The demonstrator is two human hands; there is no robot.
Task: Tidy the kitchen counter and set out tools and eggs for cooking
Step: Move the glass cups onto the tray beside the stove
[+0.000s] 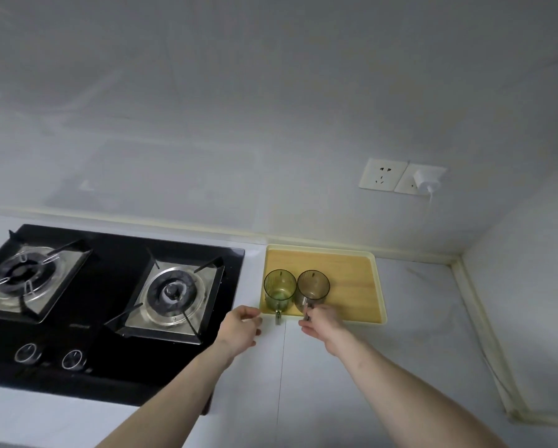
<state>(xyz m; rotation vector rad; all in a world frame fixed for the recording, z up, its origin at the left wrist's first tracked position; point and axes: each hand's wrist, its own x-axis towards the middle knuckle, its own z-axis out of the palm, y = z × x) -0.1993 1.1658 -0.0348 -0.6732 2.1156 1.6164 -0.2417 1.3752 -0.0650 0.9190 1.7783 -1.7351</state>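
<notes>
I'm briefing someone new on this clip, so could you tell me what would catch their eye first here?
Two tinted glass mugs stand side by side on a yellow tray against the wall, right of the black gas hob. The right hand pinches the right mug's handle; the left hand hovers by the tray's near left corner.

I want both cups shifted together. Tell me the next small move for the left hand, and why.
Probably reach the left hand right to the green cup's handle. The right hand already pinches the brown cup's handle, while the left grip holds nothing, just beside the yellow tray.
</notes>
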